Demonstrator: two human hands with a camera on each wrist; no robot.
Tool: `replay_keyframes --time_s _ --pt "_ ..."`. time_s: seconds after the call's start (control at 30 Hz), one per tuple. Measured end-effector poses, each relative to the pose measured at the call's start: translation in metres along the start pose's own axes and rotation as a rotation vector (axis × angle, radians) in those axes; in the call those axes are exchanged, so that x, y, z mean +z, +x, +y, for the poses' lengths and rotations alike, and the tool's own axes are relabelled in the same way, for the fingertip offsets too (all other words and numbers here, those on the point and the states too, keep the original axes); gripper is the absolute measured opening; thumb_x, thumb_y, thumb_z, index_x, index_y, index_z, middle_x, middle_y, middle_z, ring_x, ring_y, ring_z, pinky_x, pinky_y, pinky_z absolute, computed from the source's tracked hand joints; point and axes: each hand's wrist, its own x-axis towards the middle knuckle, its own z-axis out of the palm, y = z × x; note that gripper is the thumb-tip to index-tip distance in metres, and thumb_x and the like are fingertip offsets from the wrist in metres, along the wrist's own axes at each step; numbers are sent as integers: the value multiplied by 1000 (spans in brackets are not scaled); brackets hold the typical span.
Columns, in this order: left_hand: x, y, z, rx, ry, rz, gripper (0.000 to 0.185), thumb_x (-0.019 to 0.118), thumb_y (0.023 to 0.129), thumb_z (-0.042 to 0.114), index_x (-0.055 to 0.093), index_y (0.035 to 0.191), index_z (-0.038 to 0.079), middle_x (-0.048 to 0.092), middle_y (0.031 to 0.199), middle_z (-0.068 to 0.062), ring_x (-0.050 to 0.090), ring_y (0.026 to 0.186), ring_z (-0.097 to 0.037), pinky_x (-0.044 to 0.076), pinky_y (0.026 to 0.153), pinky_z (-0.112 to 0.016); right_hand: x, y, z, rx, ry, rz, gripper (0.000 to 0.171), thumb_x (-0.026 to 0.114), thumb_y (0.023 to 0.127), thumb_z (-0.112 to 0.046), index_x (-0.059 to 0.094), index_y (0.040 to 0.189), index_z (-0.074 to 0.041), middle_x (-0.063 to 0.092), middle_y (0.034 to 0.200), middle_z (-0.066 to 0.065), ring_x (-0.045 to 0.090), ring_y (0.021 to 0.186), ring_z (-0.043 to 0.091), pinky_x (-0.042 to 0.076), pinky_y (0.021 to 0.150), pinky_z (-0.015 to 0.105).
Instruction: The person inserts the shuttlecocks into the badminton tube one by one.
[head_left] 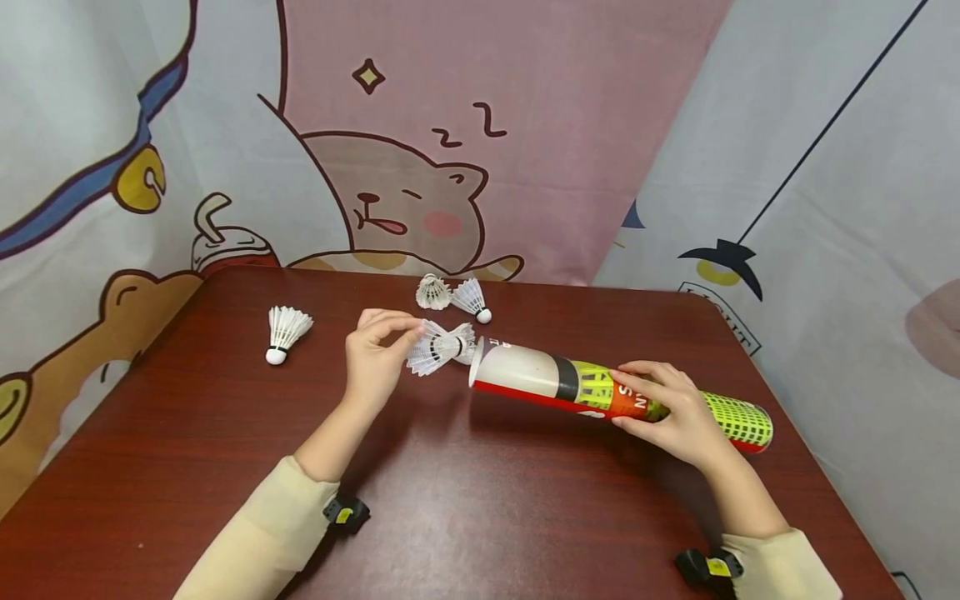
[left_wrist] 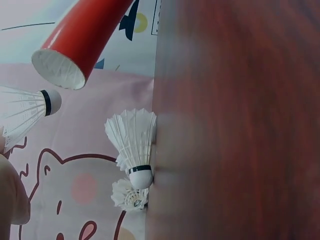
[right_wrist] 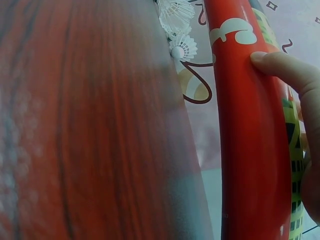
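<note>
My left hand (head_left: 378, 354) pinches the feathers of a white shuttlecock (head_left: 441, 347), its cork tip pointing at the open mouth of a shuttlecock tube (head_left: 570, 385). In the left wrist view that shuttlecock (left_wrist: 27, 111) hangs just short of the tube's open end (left_wrist: 59, 68). My right hand (head_left: 667, 410) grips the red, white and yellow-green tube around its middle, holding it nearly level above the table (head_left: 480, 508). The right wrist view shows a fingertip (right_wrist: 280, 67) pressed on the tube's red side (right_wrist: 245, 140).
Two more shuttlecocks (head_left: 453, 296) lie together at the table's far edge, seen too in the left wrist view (left_wrist: 134, 150). A single shuttlecock (head_left: 283, 332) stands on its cork at the left. Cartoon-printed cloth hangs behind the table.
</note>
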Motion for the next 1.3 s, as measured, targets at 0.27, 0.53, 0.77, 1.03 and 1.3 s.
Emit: replay_keyframes --time_s 0.27,0.53,0.77,1.03,1.3 --pt "6 -7 -5 -91 -80 -12 7 73 74 -15 69 80 -14 66 80 -24 53 81 -11 41 71 -26 2 2 1 -28 0 14 71 91 60 -10 65 125 -16 58 122 2 47 109 20 39 78 41" --pt "17 -20 -33 -281 -205 -6 9 74 76 -10 71 84 -11 69 83 -7 54 80 -11 42 68 -23 3 3 0 -31 1 14 72 91 59 -10 65 126 -16 58 121 2 47 109 19 39 78 41" --pt "27 -32 -34 -442 -312 -9 10 73 78 -9 69 86 -13 68 79 4 53 72 -11 41 60 -19 2 3 -1 -30 5 9 72 91 59 -11 65 126 -16 57 122 3 46 111 20 40 80 43" --pt "34 -39 -34 -569 -304 -22 15 76 78 -3 71 90 -10 70 83 -4 58 84 -14 47 69 -20 3 2 -3 -42 -2 -1 73 91 59 -11 64 127 -17 58 122 2 47 111 20 41 80 42" --pt "34 -40 -38 -514 -223 -78 14 75 77 -7 71 89 -11 69 82 -6 57 75 -9 44 61 -17 1 1 -5 -33 -11 -21 74 91 60 -14 64 128 -20 57 122 2 47 111 20 39 82 45"
